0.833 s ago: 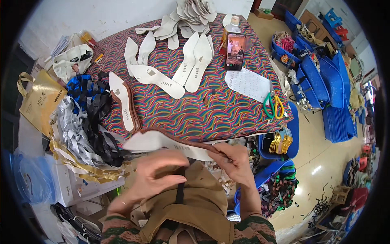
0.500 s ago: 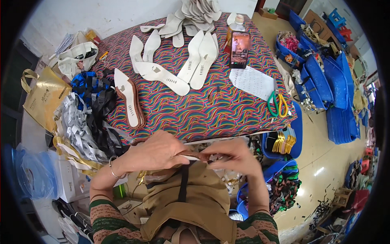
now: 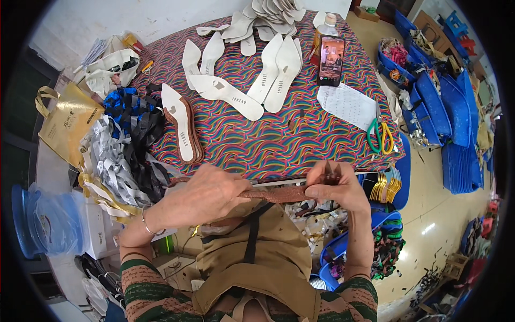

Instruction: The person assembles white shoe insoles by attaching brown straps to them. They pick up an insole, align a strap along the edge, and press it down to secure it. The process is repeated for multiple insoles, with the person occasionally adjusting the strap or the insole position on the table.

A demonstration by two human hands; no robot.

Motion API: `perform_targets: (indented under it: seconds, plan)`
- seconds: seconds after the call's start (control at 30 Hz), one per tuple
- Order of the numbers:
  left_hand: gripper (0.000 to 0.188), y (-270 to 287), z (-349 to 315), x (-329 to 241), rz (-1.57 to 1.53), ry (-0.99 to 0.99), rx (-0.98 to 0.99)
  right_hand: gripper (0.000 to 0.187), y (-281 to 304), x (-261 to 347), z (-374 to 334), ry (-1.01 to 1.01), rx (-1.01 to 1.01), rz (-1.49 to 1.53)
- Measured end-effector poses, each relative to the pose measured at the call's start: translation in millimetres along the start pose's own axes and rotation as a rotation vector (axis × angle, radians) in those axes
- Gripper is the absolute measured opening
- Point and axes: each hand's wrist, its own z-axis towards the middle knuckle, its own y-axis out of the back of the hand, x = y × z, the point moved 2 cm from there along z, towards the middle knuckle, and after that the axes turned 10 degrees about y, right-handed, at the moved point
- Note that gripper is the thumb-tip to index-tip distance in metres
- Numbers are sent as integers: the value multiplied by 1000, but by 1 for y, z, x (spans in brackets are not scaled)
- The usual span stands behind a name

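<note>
Your left hand (image 3: 206, 194) and right hand (image 3: 333, 188) both grip a brown glittery sole (image 3: 279, 194), held level between them at the near edge of the striped table (image 3: 257, 139).

A white wall (image 3: 107, 21) rises behind the table (image 3: 257, 134). Right of the table, glossy tan floor (image 3: 429, 214) reflects light; blue bins (image 3: 450, 107) stand there.
</note>
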Motion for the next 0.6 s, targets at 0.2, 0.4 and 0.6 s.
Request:
perform_targets:
  seconds: [0.2, 0.4, 0.6]
  plan:
    - [22, -31, 1, -11, -667, 104, -45, 13, 1, -8, -28, 192, -287, -11]
    - [22, -55, 7, -15, -1312, 199, -73, 7, -45, -40, -37, 253, -515, 236]
    - [24, -49, 24, -30, -1658, 272, -197, 4, -84, -56, -14, 337, -540, 464]
